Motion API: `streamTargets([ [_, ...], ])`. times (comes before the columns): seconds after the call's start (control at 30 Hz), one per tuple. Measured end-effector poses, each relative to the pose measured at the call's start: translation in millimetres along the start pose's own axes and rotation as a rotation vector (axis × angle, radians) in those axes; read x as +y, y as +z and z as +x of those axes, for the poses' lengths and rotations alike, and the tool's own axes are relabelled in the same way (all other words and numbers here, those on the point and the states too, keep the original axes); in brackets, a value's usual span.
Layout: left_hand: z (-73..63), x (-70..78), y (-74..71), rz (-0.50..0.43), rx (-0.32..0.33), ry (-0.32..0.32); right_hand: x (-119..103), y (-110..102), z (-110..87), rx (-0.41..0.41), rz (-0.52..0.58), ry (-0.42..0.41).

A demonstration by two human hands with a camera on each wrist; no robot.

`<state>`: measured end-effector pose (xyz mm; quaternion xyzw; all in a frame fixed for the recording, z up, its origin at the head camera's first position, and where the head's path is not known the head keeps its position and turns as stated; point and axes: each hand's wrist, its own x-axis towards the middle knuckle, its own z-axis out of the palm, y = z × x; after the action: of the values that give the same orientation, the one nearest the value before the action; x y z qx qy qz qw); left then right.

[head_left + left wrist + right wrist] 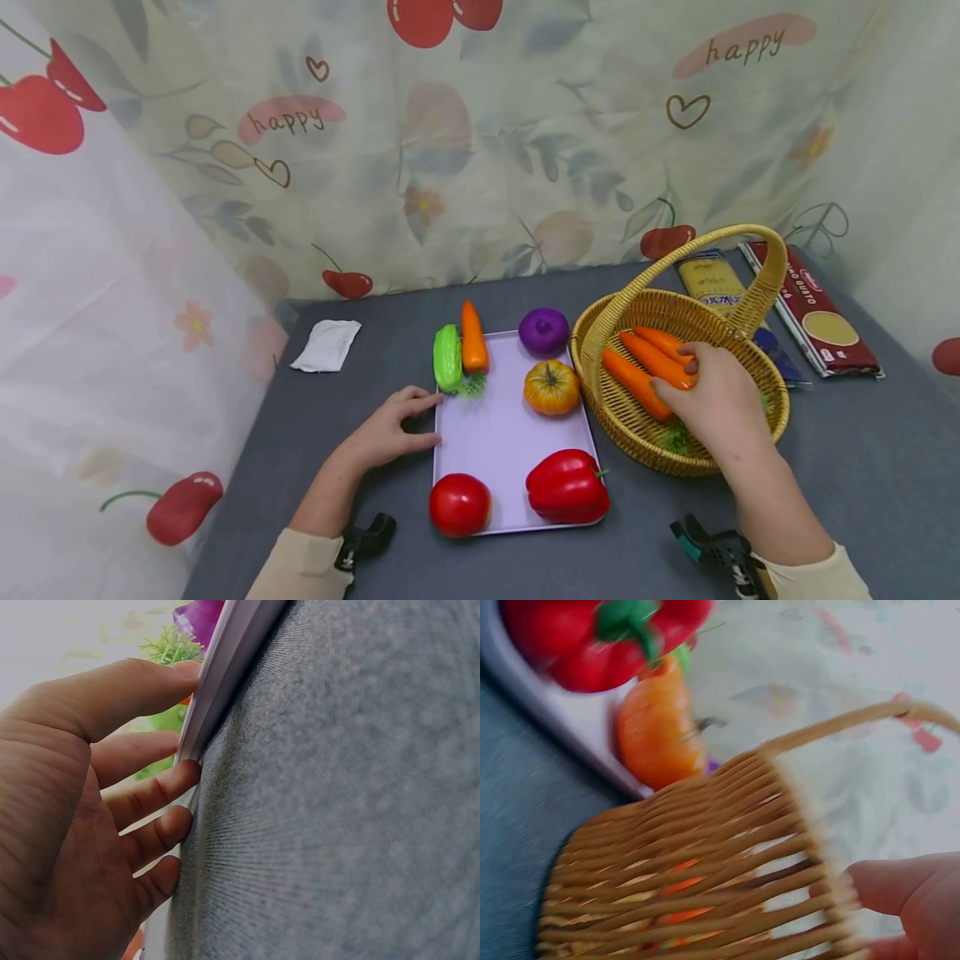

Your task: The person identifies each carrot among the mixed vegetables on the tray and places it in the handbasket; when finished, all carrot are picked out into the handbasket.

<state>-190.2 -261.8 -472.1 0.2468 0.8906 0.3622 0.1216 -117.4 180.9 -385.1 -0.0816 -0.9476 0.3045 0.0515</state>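
My left hand (397,423) touches the left edge of a pale lilac tray (487,433), its thumb and fingers spread along the rim. Several orange carrots (637,383) lie in a wicker basket (615,425) at the tray's right. My right hand (716,396) reaches into this basket, thumb and fingertips around the near end of the middle carrot; I cannot tell whether they grip it. On the tray are a red tomato (460,505), a red bell pepper (567,486), a small orange pumpkin (551,387), a purple onion-like vegetable (543,332), a green cucumber-like vegetable (447,358) and another carrot (473,340).
The basket's tall handle (652,271) arches over the carrots. Behind it lie a yellow-and-blue pasta packet (708,279) and a dark red packet (821,321). A white folded packet (327,346) lies at the back left of the grey table (315,433).
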Motion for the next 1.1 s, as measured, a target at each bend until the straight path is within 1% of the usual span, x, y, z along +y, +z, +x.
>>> streamTargets([
  [0.23,-0.6,0.0,1.2,-0.007,-0.001,-0.005,-29,-21,-18.4,0.17,0.077,-0.048],
  [0.37,-0.4,0.7,1.6,-0.008,-0.002,-0.014,-47,-31,-28.8,0.229,0.121,-0.069],
  [0.5,1.0,2.2,1.8,-0.003,-0.003,-0.015,-63,-39,-38.2,0.278,0.171,-0.112],
  [0.63,2.5,2.9,1.8,-0.002,-0.007,-0.019,-81,-44,-47.4,0.331,0.226,-0.182],
  [0.77,2.9,1.7,1.3,0.001,-0.01,-0.02,-103,-44,-52.9,0.39,0.284,-0.302],
  [0.83,3.2,0.9,0.8,0.004,-0.011,-0.018,-114,-43,-54.0,0.401,0.309,-0.359],
  [0.9,3.2,0.2,0.3,0.005,-0.011,-0.015,-125,-41,-53.6,0.393,0.333,-0.4],
  [1.0,2.9,0.2,-0.5,0.003,-0.009,-0.015,-143,-37,-49.0,0.34,0.368,-0.43],
  [1.1,1.6,1.2,-0.8,0.0,-0.01,-0.027,-162,-28,-38.7,0.274,0.386,-0.445],
])
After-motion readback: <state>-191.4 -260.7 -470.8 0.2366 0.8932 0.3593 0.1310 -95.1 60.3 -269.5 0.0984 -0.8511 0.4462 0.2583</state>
